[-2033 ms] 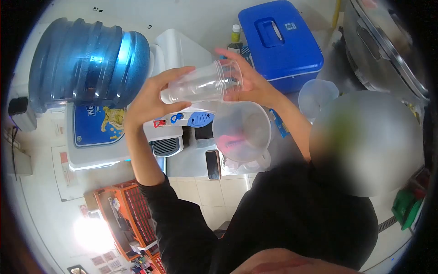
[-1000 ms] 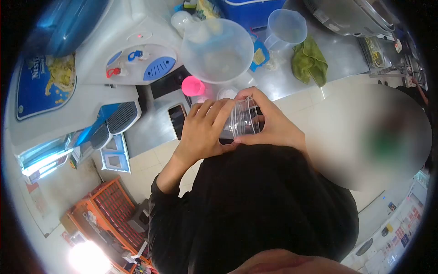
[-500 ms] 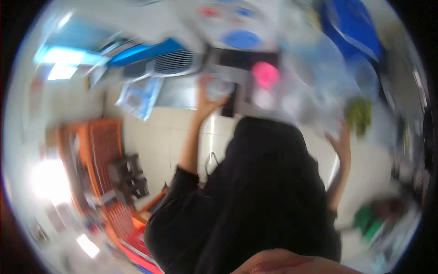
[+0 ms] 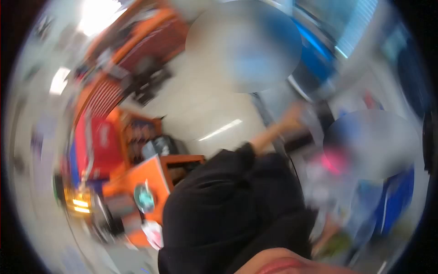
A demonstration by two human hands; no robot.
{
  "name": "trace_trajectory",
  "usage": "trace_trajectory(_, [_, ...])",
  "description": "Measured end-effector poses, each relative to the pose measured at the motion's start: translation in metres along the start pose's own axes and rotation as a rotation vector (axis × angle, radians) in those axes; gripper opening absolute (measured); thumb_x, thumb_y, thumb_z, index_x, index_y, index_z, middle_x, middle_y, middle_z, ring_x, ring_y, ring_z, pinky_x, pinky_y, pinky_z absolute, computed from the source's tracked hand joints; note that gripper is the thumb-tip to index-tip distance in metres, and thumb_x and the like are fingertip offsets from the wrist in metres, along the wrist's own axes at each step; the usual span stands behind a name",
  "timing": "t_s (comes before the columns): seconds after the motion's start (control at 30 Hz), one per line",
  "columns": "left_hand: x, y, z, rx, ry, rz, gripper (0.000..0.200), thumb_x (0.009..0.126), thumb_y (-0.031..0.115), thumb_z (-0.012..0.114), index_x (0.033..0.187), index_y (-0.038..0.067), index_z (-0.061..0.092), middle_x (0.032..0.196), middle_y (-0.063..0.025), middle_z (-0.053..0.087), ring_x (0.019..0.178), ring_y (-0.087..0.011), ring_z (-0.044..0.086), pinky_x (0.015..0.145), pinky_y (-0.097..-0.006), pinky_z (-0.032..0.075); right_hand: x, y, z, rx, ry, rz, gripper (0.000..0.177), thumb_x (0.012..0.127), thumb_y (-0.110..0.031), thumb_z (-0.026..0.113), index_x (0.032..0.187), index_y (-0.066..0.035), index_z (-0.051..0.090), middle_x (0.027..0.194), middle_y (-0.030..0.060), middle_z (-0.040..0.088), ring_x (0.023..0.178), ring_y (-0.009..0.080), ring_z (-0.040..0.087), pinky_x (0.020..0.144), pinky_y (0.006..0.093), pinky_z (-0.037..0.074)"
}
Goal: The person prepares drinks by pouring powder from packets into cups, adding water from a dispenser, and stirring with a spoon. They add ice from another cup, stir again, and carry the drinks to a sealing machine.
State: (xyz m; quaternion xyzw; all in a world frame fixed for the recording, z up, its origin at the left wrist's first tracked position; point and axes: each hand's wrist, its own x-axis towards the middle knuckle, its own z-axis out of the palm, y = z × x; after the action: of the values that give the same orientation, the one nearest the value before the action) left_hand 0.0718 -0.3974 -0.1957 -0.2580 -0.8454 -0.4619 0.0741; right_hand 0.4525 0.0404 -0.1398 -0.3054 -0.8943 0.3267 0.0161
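Note:
My left hand [image 4: 293, 118] is stretched away from my black-clothed body, fingers curved round the side of a clear, round cup-like container [image 4: 312, 125]. Motion smears both. Lower right, my right hand [image 4: 327, 232] is beside a green leafy bunch [image 4: 336, 244], its fingers too blurred to make out. Between the hands, a bright pink round thing [image 4: 334, 161] stands on the work surface among pale, clear plastic-looking items. A dark flat block [image 4: 299, 140] lies just below the left hand.
A blue bag-like item [image 4: 394, 201] is at the right. On the left are orange wooden furniture [image 4: 155, 36], a red covered item [image 4: 102, 146] and an orange tabletop [image 4: 159, 176] bearing a teal bowl [image 4: 145, 198]. Pale tiled floor [image 4: 205, 105] lies between.
The whole view has swung round, bringing the orange furniture nearer and the work surface to the right. My left hand still has the clear container; my right hand remains by the green bunch.

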Motion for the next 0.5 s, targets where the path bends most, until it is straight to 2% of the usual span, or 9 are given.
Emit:
trace_trajectory(0.03, [-0.006,0.024,-0.008,0.03,-0.093,-0.261,0.106,0.072,0.048,0.082,0.153,0.006,0.029,0.157,-0.0219,0.026,0.145,-0.0389,0.023,0.119,-0.049,0.021,-0.019,-0.022,-0.015,0.044,0.018,0.04,0.098,0.07,-0.045,0.086,0.143,0.004,0.043,0.148,0.0246,0.043,0.136,0.0392,0.041,0.115,0.0491,0.031])
trace_trajectory(0.07, [-0.007,0.031,-0.007,-0.152,-0.017,-0.249,0.106,0.072,0.05,0.082,0.153,0.006,0.029,0.157,-0.0225,0.025,0.146,-0.0381,0.022,0.118,-0.0498,0.022,-0.033,-0.036,-0.03,-0.134,0.109,0.214,0.099,0.069,-0.047,0.086,0.143,0.003,0.043,0.147,0.0238,0.044,0.135,0.0389,0.041,0.114,0.0479,0.032])
trace_trajectory(0.1, [-0.004,0.058,-0.017,-0.118,0.045,-0.215,0.102,0.074,0.049,0.081,0.151,0.004,0.031,0.157,-0.0226,0.026,0.145,-0.0395,0.023,0.118,-0.0506,0.023,-0.045,-0.051,-0.057,-0.112,0.102,0.133,0.096,0.072,-0.046,0.085,0.146,-0.002,0.042,0.145,0.0235,0.045,0.134,0.0382,0.043,0.113,0.0473,0.033])
trace_trajectory(0.23, [0.009,0.106,-0.022,0.059,0.2,0.037,0.067,0.086,0.017,0.07,0.143,-0.001,0.039,0.145,-0.019,0.038,0.14,-0.0344,0.031,0.118,-0.0475,0.02,-0.097,-0.087,-0.13,0.177,0.502,0.286,0.081,0.073,-0.032,0.087,0.141,-0.014,0.047,0.131,0.0224,0.047,0.118,0.0361,0.053,0.096,0.0459,0.047])
trace_trajectory(0.27, [0.012,0.125,-0.022,0.068,0.25,0.021,0.053,0.088,0.014,0.065,0.135,-0.003,0.046,0.138,-0.0206,0.044,0.135,-0.0358,0.038,0.115,-0.0486,0.025,-0.103,-0.074,-0.132,0.068,0.55,0.314,0.082,0.071,-0.031,0.088,0.14,-0.014,0.047,0.128,0.0228,0.047,0.116,0.0373,0.054,0.096,0.0471,0.047])
trace_trajectory(0.33, [0.022,0.158,-0.021,0.009,0.338,0.221,0.039,0.089,0.006,0.06,0.126,-0.003,0.053,0.133,-0.0226,0.047,0.127,-0.0379,0.044,0.11,-0.0489,0.03,-0.108,-0.038,-0.131,-0.031,0.628,0.383,0.084,0.069,-0.03,0.089,0.14,-0.014,0.047,0.125,0.0232,0.048,0.114,0.0386,0.054,0.096,0.0482,0.047])
trace_trajectory(0.4, [0.042,0.215,-0.033,-0.012,0.35,0.412,0.028,0.084,-0.005,0.055,0.112,-0.003,0.059,0.118,-0.0199,0.055,0.108,-0.034,0.055,0.096,-0.0454,0.042,-0.118,0.002,-0.097,-0.225,0.622,0.316,0.086,0.065,-0.021,0.088,0.139,-0.012,0.046,0.129,0.0263,0.048,0.118,0.0448,0.05,0.095,0.0498,0.045])
trace_trajectory(0.47, [0.069,0.286,-0.027,-0.097,0.314,0.524,0.025,0.081,-0.007,0.056,0.105,-0.002,0.062,0.11,-0.0176,0.059,0.099,-0.0328,0.058,0.09,-0.0434,0.046,-0.114,0.013,-0.081,-0.161,0.503,0.448,0.099,0.06,-0.031,0.091,0.144,-0.012,0.041,0.128,0.0281,0.046,0.121,0.0458,0.046,0.101,0.0522,0.043])
trace_trajectory(0.5, [0.086,0.329,-0.023,-0.112,0.154,0.68,0.023,0.078,-0.008,0.057,0.099,-0.001,0.064,0.1,-0.0151,0.06,0.091,-0.0325,0.059,0.084,-0.0421,0.047,-0.109,0.015,-0.073,-0.156,0.518,0.458,0.099,0.06,-0.031,0.091,0.144,-0.012,0.041,0.128,0.0281,0.046,0.121,0.0458,0.046,0.101,0.0522,0.043])
